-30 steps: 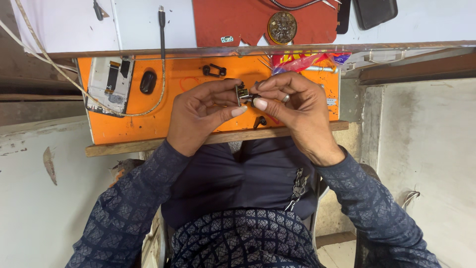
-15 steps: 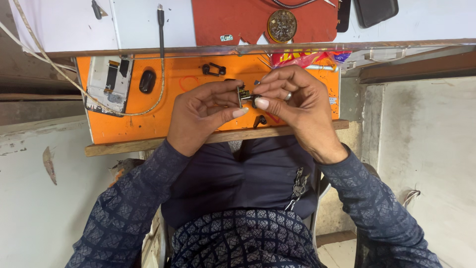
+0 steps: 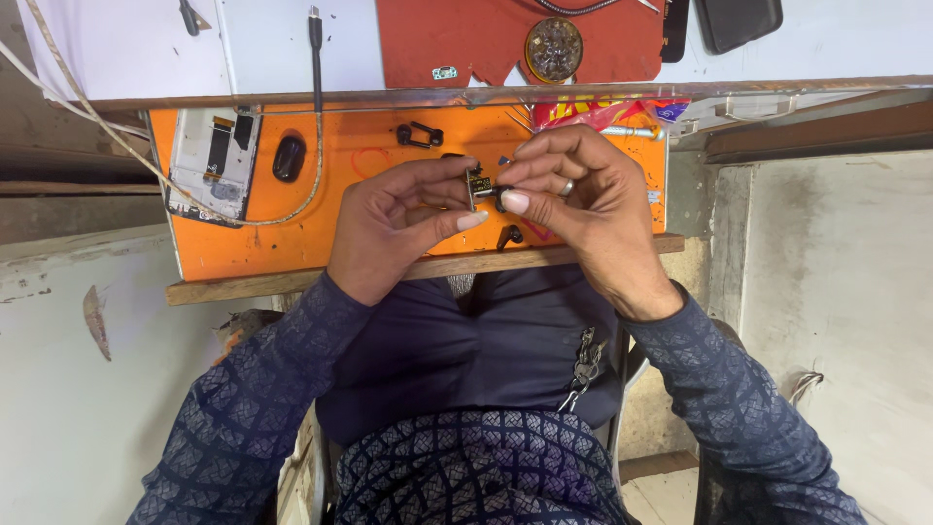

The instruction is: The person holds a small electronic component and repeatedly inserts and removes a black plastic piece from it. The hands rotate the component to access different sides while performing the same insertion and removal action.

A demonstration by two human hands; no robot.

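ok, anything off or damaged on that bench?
The red mat at the far edge has a ragged, torn-looking lower edge. A disassembled phone panel lies on the orange mat. Both hands pinch a small component between them.

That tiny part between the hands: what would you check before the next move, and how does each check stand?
1. Part pinched by left hand: ok.
2. Right hand fingertips on the part's other side: ok.
3. Part held above the orange mat, so a drop lands there: ok.
4. Loose black bits lie apart from the hands: ok.
5. Part's orientation and condition: cannot tell, too small.
6. Cable away from the hands: ok.
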